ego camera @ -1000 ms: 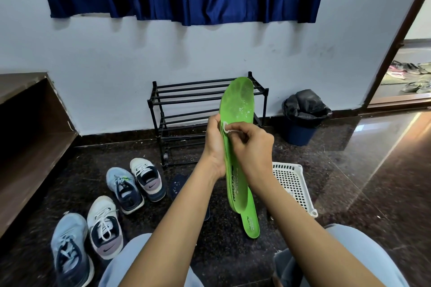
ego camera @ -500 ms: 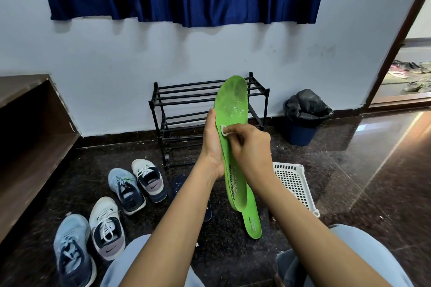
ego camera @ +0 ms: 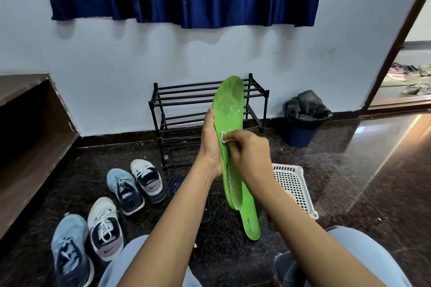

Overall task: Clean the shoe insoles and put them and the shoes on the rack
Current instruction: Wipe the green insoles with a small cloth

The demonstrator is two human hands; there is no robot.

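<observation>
Right grip presses white wipe on green insole above dark glossy floor.

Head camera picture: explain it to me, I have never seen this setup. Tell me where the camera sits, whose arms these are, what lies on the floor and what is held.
There is no machine here. A person wears one wide-angle camera on the head, so you look down along their own bare arms. The left hand grips a green insole by its edge, toe end up. The right hand pinches a small white wipe against the insole's face, which shows white specks. On the dark floor lie a second green insole, four sneakers at the left, and a white basket at the right. A black rack stands against the wall, beside a lined bin.
</observation>
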